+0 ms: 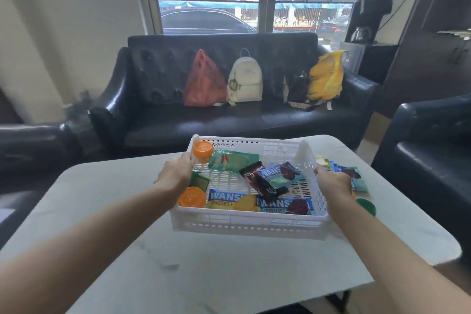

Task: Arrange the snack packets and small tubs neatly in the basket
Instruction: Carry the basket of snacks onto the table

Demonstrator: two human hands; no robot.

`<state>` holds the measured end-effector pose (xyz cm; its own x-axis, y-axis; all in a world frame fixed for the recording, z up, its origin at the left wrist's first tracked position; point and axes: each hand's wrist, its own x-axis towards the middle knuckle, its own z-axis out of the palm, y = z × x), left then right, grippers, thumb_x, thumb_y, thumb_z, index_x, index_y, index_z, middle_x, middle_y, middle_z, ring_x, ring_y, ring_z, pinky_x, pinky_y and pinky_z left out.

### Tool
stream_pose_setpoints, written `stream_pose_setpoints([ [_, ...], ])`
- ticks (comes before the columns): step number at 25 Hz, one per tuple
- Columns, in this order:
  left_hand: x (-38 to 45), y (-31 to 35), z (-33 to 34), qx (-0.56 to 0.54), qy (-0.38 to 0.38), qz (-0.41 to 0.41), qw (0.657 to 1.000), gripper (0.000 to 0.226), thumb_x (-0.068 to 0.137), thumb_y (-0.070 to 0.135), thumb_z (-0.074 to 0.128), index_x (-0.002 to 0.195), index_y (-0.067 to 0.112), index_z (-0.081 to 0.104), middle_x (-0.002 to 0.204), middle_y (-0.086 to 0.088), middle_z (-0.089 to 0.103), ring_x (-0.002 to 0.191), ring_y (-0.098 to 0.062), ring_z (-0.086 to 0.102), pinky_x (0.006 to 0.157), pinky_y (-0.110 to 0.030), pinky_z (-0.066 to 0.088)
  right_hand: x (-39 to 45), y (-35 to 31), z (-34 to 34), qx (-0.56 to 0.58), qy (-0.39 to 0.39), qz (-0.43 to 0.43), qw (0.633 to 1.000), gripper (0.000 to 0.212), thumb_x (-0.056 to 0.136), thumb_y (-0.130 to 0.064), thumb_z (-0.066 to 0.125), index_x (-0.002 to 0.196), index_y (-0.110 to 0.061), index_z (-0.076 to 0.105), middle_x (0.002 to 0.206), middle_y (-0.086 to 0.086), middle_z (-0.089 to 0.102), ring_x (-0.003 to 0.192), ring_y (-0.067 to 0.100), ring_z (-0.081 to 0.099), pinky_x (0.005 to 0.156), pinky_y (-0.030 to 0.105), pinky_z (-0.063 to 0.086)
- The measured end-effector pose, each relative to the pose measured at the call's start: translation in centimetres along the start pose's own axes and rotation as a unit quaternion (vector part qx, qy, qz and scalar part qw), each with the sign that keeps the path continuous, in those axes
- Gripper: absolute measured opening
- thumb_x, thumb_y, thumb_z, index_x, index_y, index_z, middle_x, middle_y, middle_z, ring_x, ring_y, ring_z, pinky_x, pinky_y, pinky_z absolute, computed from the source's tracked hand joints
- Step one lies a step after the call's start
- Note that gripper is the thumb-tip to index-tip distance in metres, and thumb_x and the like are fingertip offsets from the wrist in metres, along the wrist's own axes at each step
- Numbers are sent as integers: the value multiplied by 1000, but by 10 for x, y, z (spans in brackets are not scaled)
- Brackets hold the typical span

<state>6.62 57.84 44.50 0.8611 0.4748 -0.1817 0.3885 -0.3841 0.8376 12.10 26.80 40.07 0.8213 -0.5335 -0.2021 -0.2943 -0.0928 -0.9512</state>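
A white perforated basket (244, 222) sits tilted on the pale table. My left hand (174, 174) grips its left wall and my right hand (334, 182) grips its right wall. Inside lie two orange tubs (203, 151) (191, 197), a green packet (233, 160), a small dark green packet (200, 180), a black packet (262, 181), and three blue Wansi packets (281, 172) (229, 199) (285, 206). More packets (354, 176) and a green tub (367, 207) lie on the table right of the basket, partly hidden by my right hand.
The pale table (204, 262) reaches toward me. A black sofa (229, 120) behind it carries a red bag (204, 81), a white backpack (245, 79) and a yellow bag (326, 76). Dark armchairs stand at left (30, 145) and right (433, 140).
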Motion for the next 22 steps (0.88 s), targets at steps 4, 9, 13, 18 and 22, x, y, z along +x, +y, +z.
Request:
stream_pose_setpoints([
  [4, 16, -45, -26, -3, 44, -33, 998, 42, 100, 52, 25, 91, 25, 57, 83, 1, 56, 78, -21, 58, 79, -42, 54, -16, 10, 49, -20, -31, -2, 999, 27, 87, -26, 65, 75, -3, 60, 74, 21, 60, 60, 26, 54, 63, 44, 52],
  [9, 25, -89, -49, -23, 57, -75, 995, 39, 102, 48, 28, 85, 25, 54, 77, 4, 53, 72, -17, 56, 57, -29, 46, -33, 30, 91, -35, -64, -8, 997, 33, 84, -30, 63, 66, -2, 65, 60, 19, 52, 60, 24, 47, 59, 39, 46],
  [13, 30, -118, -58, -19, 73, -83, 994, 39, 101, 47, 28, 89, 23, 56, 80, 1, 54, 75, -19, 55, 72, -37, 53, -45, 45, 111, -47, -59, -14, 997, 34, 84, -31, 63, 59, -8, 62, 60, 2, 55, 59, 21, 51, 62, 36, 45],
  [18, 28, -145, -48, 27, 72, -92, 993, 51, 93, 52, 26, 114, 18, 58, 109, -13, 61, 100, -34, 57, 96, -51, 50, -51, 57, 114, -71, -58, -14, 996, 35, 81, -30, 60, 51, -12, 57, 50, -1, 46, 53, 21, 44, 51, 30, 34],
  [22, 30, -156, -40, 50, 86, -82, 992, 48, 94, 49, 28, 111, 14, 57, 111, -15, 62, 104, -36, 56, 98, -51, 47, -51, 68, 111, -93, -61, -6, 994, 32, 84, -31, 60, 58, -15, 61, 52, -3, 55, 50, 16, 53, 46, 26, 36],
])
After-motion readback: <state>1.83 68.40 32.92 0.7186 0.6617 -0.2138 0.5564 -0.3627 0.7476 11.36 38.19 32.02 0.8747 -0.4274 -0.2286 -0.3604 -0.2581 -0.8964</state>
